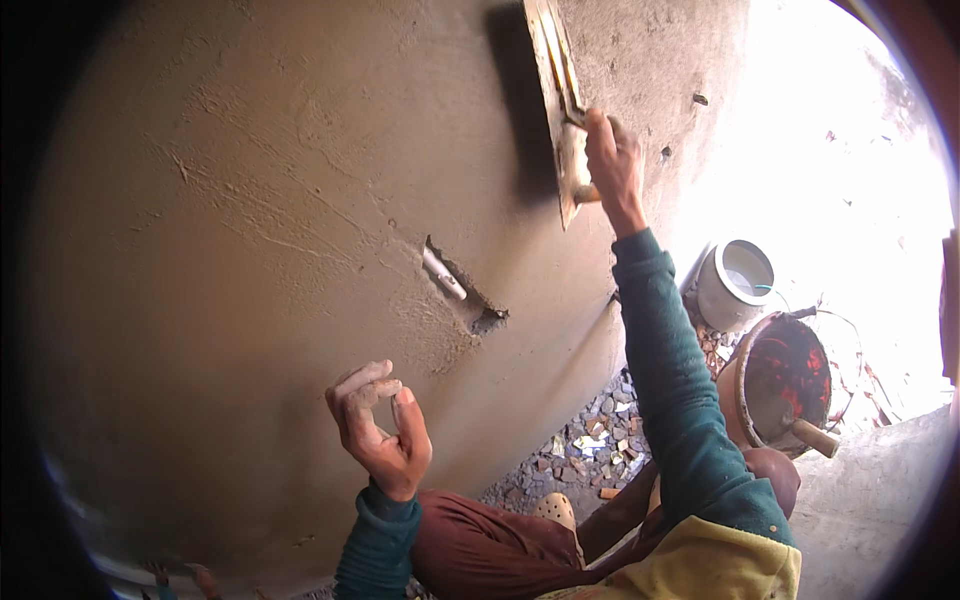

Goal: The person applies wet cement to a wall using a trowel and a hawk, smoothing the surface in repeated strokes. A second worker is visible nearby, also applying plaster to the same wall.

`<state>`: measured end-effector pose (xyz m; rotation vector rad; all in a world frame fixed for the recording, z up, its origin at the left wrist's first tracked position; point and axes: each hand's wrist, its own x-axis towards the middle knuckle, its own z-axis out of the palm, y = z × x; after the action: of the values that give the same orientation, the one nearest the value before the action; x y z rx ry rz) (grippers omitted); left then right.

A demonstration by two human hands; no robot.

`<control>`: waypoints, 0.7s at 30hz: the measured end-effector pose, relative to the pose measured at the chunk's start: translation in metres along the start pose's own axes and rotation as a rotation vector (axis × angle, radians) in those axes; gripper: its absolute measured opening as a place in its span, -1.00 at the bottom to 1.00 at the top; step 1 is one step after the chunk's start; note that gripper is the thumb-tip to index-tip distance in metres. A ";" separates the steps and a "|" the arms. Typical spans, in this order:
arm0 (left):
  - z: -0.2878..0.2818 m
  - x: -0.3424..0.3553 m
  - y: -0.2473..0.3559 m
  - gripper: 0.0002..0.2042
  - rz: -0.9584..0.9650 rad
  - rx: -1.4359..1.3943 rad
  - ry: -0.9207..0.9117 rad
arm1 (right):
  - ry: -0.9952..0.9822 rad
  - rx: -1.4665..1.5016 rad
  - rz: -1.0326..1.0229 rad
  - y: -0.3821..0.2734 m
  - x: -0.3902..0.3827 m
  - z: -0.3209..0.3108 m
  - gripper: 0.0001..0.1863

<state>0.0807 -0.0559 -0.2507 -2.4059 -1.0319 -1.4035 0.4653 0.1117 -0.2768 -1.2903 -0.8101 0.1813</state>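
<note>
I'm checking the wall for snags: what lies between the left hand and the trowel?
Between the left hand and the trowel, the head view shows a rough slot in the wall, with a white pipe inside.

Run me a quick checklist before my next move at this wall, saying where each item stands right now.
1. Right hand gripping the trowel: ok, fingers closed round its handle.
2. Left hand free: ok, nothing visible in it, fingers curled.
3. Trowel blade touching the wall: cannot tell; it is seen nearly edge-on with a dark shadow beside it.
4. Wall evenly smooth: not ok, ridges show left of the recess.
5. White pipe covered: not ok, exposed in the recess.
6. Dark bucket well filled: cannot tell its depth from this angle.
</note>
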 end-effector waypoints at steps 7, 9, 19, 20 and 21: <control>0.004 0.005 0.001 -0.91 0.008 0.006 0.058 | -0.014 -0.429 -0.630 -0.030 -0.066 0.035 -0.72; 0.013 0.007 0.001 -0.91 -0.006 -0.015 0.029 | -0.224 -0.131 -0.463 -0.031 -0.107 0.039 -0.69; 0.009 0.008 -0.003 -0.90 -0.004 0.005 0.024 | 0.075 0.817 0.769 0.001 -0.084 0.010 -0.56; 0.008 0.007 -0.004 -0.89 -0.023 -0.001 0.012 | 0.017 0.814 0.666 -0.007 -0.079 0.014 -0.57; 0.008 0.007 -0.004 -0.89 -0.009 -0.016 0.023 | -0.003 0.776 0.609 -0.019 -0.076 0.021 -0.57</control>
<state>0.0861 -0.0455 -0.2498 -2.3934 -1.0306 -1.4448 0.3919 0.0803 -0.2919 -0.7495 -0.2605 0.8922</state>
